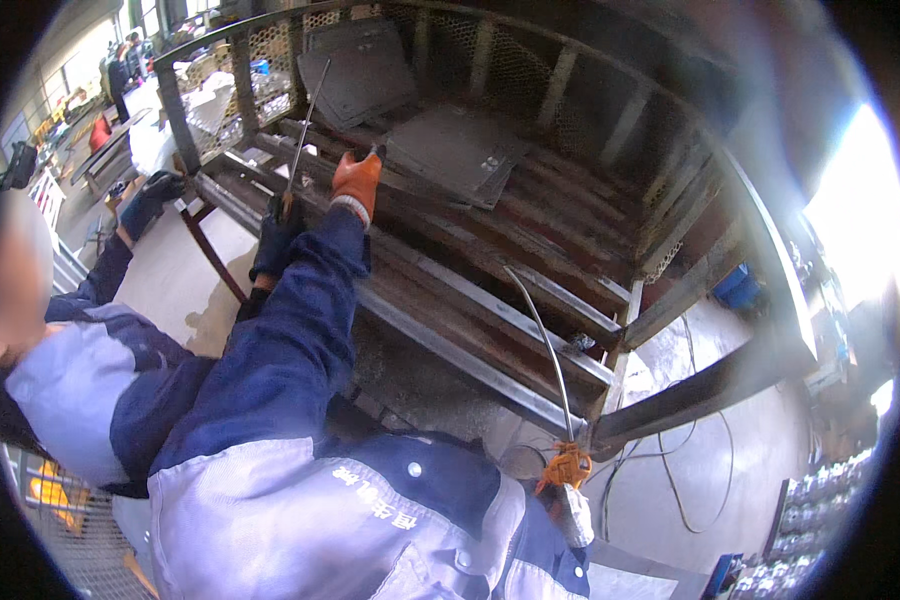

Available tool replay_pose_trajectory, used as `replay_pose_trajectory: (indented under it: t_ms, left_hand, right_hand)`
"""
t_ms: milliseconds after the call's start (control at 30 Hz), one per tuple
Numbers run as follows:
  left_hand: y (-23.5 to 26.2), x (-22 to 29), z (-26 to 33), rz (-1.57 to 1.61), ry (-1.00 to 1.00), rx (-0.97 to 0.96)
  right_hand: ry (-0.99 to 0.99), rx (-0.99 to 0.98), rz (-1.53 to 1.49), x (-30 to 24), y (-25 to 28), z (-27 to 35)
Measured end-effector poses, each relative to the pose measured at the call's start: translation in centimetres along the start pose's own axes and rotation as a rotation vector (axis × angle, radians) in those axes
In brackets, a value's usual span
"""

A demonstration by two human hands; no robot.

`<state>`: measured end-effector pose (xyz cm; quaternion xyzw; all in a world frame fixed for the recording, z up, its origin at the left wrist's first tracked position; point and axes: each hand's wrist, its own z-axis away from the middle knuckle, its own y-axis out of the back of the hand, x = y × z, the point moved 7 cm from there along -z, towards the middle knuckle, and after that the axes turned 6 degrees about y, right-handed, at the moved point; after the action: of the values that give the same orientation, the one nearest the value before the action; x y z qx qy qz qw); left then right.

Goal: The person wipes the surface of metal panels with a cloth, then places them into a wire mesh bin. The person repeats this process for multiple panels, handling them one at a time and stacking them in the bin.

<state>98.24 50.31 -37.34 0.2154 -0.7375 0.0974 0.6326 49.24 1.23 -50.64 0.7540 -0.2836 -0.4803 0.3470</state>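
Note:
My left hand, in an orange glove, reaches far forward into a rusty steel frame. Its fingers curl over the near edge of a grey steel plate lying on the frame's bars. Low at the right, my right hand, also in an orange glove, grips the bottom end of a thin curved metal rod that rises over the frame. Beside my left arm, a co-worker's dark-gloved hand holds a second thin rod.
The co-worker in a blue and grey jacket crouches at my left, with the other dark glove at the frame's corner. More grey plates lie at the back of the frame. Cables trail on the concrete floor at the right.

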Motion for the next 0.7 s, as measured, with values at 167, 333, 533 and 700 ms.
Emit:
replay_pose_trajectory:
  t_ms: [167, 333, 533, 700]
  left_hand:
    - [-3.9, -6.8, -11.4, -0.927, 0.101, 0.025]
    - [-9.1, -7.9, -15.7, -1.329, -0.183, -0.116]
    - [-6.4, 1.2, -9.9, -0.204, 0.101, 0.325]
    - [-13.3, 7.0, -8.7, 0.296, -0.115, 0.073]
  right_hand:
    - [-0.658, 0.153, -0.716, 0.9, -2.6, 0.1]
    - [-0.814, 0.206, -0.821, -3.3, -1.4, -2.2]
    - [-0.869, 0.232, -0.87, -5.0, -1.3, -3.7]
    - [-0.86, 0.368, -1.022, -4.9, -1.2, -2.3]
